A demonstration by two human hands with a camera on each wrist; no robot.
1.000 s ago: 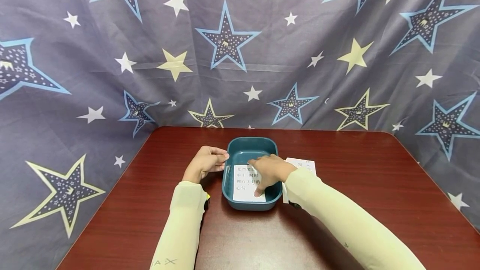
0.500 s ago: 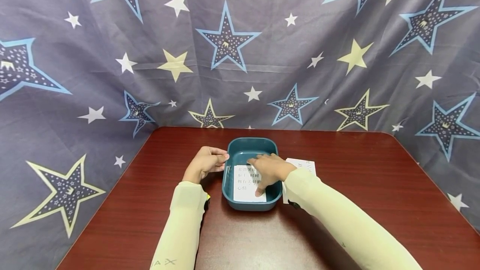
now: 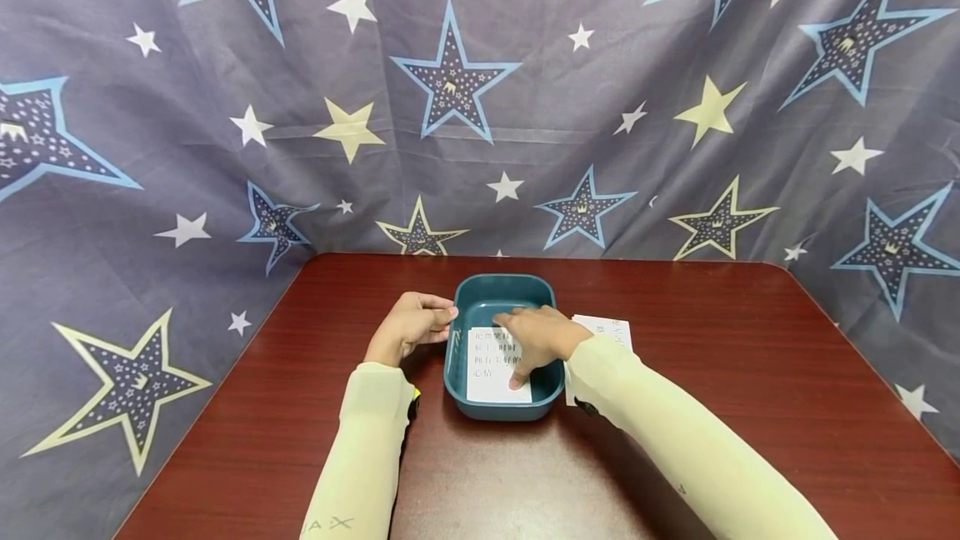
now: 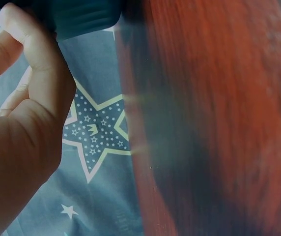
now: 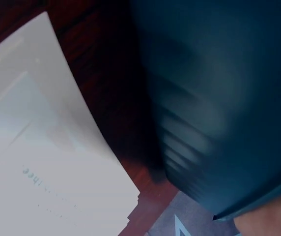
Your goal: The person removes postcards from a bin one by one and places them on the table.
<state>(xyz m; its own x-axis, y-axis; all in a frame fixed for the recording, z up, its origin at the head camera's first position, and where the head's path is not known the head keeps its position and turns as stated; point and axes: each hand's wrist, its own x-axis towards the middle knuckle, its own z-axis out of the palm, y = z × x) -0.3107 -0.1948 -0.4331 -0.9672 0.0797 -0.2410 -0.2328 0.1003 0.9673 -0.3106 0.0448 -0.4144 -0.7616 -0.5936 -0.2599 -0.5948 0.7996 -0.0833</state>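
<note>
A teal plastic bin (image 3: pixel 504 412) with rounded corners stands on the table. On its left side my left hand (image 3: pixel 408 327) grips the rim, thumb and forefinger tips at the edge; in the left wrist view the thumb overlaps the bin. Inside lies a white card (image 3: pixel 487 390) printed with several lines of Chinese characters. Over its right part my right hand (image 3: pixel 542 340) reaches down with fingers spread, the thumb on the card's face and a fingertip by its far edge. That hand hides the card's upper right corner. In the right wrist view only a bit of the hand shows beyond the bin wall.
Beside the bin's right wall, partly under my right sleeve, lies a stack of white printed cards (image 3: pixel 611 330). The reddish-brown table (image 3: pixel 720 373) extends to both sides. A grey curtain (image 3: pixel 525 48) with stars hangs behind it.
The card inside the bin shifts very slightly, its far edge now a little higher in the view. Both hands and the bin stay practically in place.
</note>
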